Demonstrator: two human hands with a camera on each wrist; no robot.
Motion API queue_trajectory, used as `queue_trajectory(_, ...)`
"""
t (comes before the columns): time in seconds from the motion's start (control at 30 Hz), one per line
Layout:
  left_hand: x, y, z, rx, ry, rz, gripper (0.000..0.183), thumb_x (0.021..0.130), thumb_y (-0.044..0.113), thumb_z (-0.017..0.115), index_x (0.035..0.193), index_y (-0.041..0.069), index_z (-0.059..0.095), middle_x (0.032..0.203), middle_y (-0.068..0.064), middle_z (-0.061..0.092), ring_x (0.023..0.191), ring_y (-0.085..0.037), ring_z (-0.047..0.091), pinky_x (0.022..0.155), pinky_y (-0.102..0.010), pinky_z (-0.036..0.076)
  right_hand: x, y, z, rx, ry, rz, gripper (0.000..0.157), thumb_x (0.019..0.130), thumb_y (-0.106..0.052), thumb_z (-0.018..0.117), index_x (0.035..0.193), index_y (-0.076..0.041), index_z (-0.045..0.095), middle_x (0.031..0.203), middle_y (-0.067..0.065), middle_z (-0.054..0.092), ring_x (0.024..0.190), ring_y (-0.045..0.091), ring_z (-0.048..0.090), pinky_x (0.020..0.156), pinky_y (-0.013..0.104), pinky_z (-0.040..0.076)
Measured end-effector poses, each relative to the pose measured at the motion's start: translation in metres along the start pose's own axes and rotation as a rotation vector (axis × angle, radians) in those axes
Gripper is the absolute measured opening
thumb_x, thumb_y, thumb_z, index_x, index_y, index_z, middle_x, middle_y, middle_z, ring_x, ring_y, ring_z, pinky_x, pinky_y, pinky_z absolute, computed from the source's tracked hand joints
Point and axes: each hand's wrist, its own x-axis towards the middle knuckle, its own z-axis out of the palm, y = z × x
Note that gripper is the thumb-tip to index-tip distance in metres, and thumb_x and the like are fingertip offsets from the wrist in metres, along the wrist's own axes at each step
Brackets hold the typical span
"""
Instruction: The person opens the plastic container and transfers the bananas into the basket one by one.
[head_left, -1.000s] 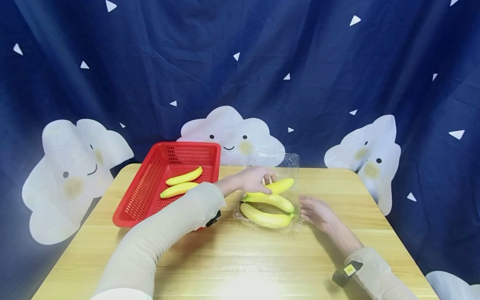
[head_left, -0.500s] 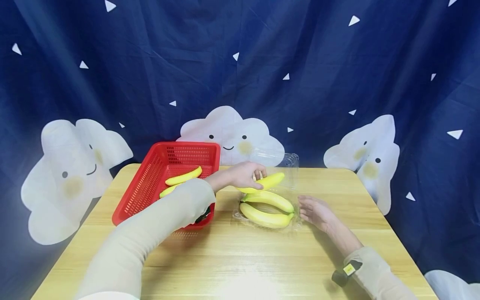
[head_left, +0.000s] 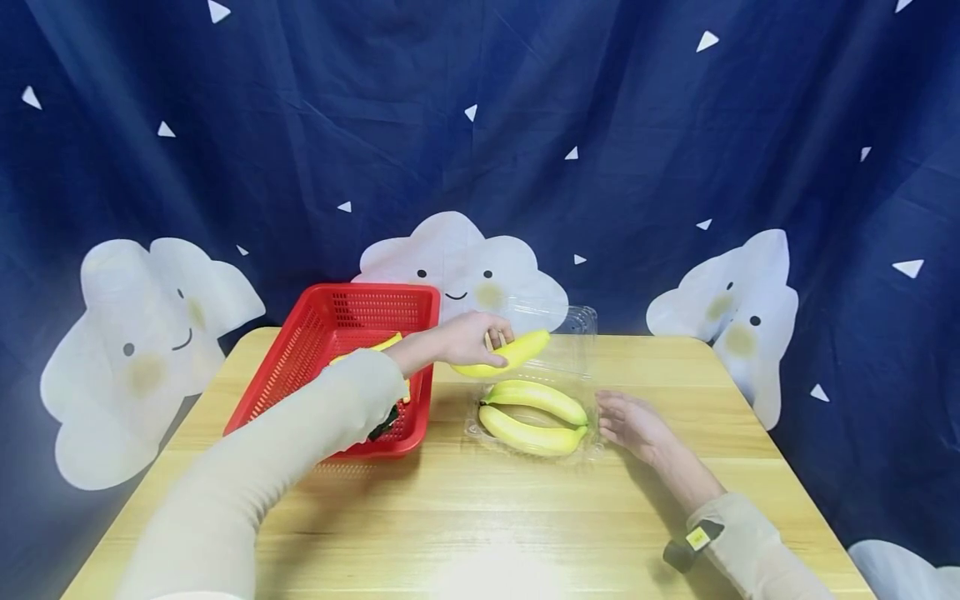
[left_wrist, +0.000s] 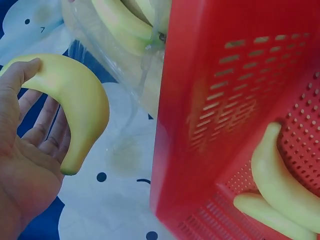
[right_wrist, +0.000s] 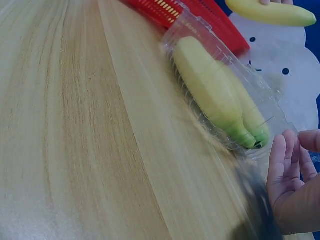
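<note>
- The left hand [head_left: 463, 337] grips a banana [head_left: 523, 350] in the air near the clear box [head_left: 474, 431], outside the red basket [head_left: 420, 417].
- The right hand [head_left: 633, 425], fingers relaxed, is beside the box; contact is unclear.
- Probably about halfway: two bananas [left_wrist: 282, 180] lie in the basket, two more bananas [head_left: 528, 432] in the box, the held one not yet set down.

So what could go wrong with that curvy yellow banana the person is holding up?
It could slip: only the fingers and thumb of the left hand hold the curved yellow banana. It might also bump the slotted red plastic basket, whose wall is close by. And the right hand, right by the clear plastic box, might nudge it.
</note>
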Motion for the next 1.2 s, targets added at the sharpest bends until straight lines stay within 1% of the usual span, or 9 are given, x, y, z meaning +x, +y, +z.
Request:
queue_trajectory(0.1,-0.003,-0.006,-0.002,-0.004,0.01,-0.014,0.032,0.093,0.025,0.078,0.122,0.012,0.07,0.112,-0.009,0.077,0.102,-0.021,0.072,0.099,-0.038,0.057,0.0,0.0,0.0,-0.019,-0.009,-0.003,0.038,0.108,-0.018,0.056,0.143,-0.006,0.05,0.098,-0.009,0.065,0.085,0.004,0.065,0.082,0.019,0.058)
queue_trajectory(0.3,-0.013,-0.016,-0.008,-0.014,0.034,-0.067,0.032,0.093,0.027,0.078,0.12,0.014,0.07,0.111,-0.008,0.076,0.094,-0.02,0.071,0.09,-0.035,0.058,0.001,0.001,0.0,-0.025,-0.011,-0.002,0.037,0.108,-0.018,0.055,0.143,-0.007,0.048,0.098,-0.01,0.065,0.084,0.003,0.065,0.082,0.018,0.058)
queue_trajectory(0.4,-0.018,-0.02,-0.011,-0.026,0.041,-0.09,0.032,0.093,0.027,0.079,0.12,0.014,0.07,0.111,-0.009,0.076,0.094,-0.021,0.071,0.09,-0.036,0.058,0.001,0.001,0.0,-0.016,-0.017,-0.002,0.038,0.108,-0.018,0.056,0.143,-0.006,0.047,0.097,-0.01,0.065,0.083,0.003,0.064,0.081,0.018,0.058)
queue_trajectory(0.47,-0.021,-0.022,-0.012,-0.031,0.045,-0.1,0.032,0.093,0.026,0.079,0.12,0.013,0.069,0.111,-0.01,0.076,0.094,-0.022,0.071,0.092,-0.038,0.059,0.0,0.0,0.001,-0.011,-0.026,-0.001,0.038,0.108,-0.018,0.056,0.144,-0.006,0.047,0.097,-0.01,0.065,0.083,0.003,0.064,0.081,0.018,0.058)
queue_trajectory(0.6,-0.026,-0.027,-0.015,-0.033,0.058,-0.109,0.031,0.092,0.026,0.079,0.119,0.012,0.07,0.11,-0.01,0.076,0.094,-0.022,0.072,0.092,-0.038,0.059,-0.001,0.0,0.001,-0.01,-0.026,0.001,0.038,0.108,-0.018,0.055,0.144,-0.006,0.047,0.097,-0.01,0.065,0.082,0.003,0.064,0.081,0.019,0.058)
queue_trajectory(0.83,-0.034,-0.037,-0.021,-0.033,0.102,-0.123,0.033,0.091,0.027,0.08,0.119,0.012,0.071,0.107,-0.01,0.077,0.094,-0.022,0.072,0.091,-0.039,0.06,-0.001,0.0,0.002,-0.017,-0.025,-0.001,0.043,0.109,-0.019,0.055,0.147,-0.004,0.044,0.098,-0.01,0.066,0.084,0.003,0.064,0.082,0.018,0.058)
queue_trajectory(1.17,-0.048,-0.052,-0.029,-0.041,0.151,-0.154,0.037,0.089,0.03,0.08,0.119,0.01,0.071,0.109,-0.012,0.076,0.095,-0.023,0.071,0.091,-0.041,0.059,0.0,0.001,0.002,-0.002,-0.015,-0.007,0.032,0.108,-0.018,0.056,0.138,-0.01,0.051,0.097,-0.01,0.066,0.082,0.003,0.064,0.08,0.018,0.058)
queue_trajectory(1.2,-0.05,-0.053,-0.029,-0.044,0.156,-0.156,0.037,0.089,0.029,0.081,0.119,0.01,0.071,0.109,-0.012,0.076,0.095,-0.023,0.071,0.09,-0.04,0.06,0.0,0.001,0.002,-0.002,-0.016,-0.006,0.033,0.108,-0.018,0.056,0.139,-0.009,0.051,0.097,-0.01,0.066,0.082,0.003,0.064,0.08,0.018,0.058)
